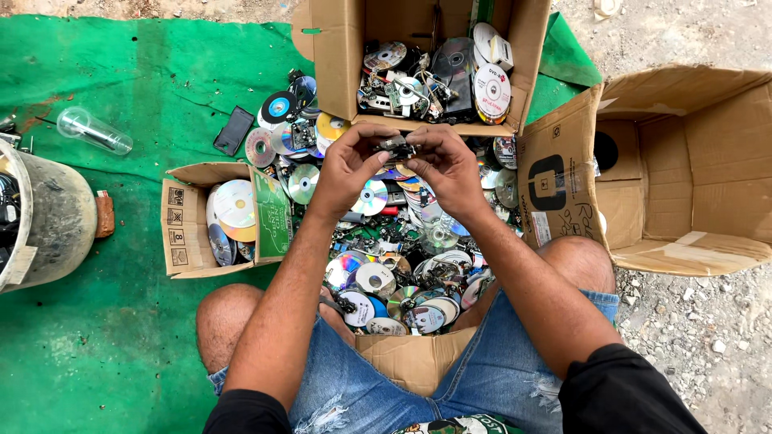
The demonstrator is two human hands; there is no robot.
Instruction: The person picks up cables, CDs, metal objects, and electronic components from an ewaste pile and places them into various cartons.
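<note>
Your left hand [347, 166] and right hand [447, 167] both pinch one small metal part [395, 146], fingers clamped on it. Below lies a heap of discs [402, 265].

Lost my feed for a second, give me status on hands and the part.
Left hand and right hand both pinch a small metal part over the disc pile. Small box of discs left, nothing blocking.

i see glossy, mirror-bright plastic discs [375, 195] heaped on a matt green cloth mat [121, 321]. the boxes [683, 161] are dull brown cardboard, creased. the part [396, 146] between my hands looks like dark metal and plastic. my shorts [498, 378] are frayed blue denim. the cup [92, 130] is clear plastic; the ground [691, 321] is rough gravel.
</note>
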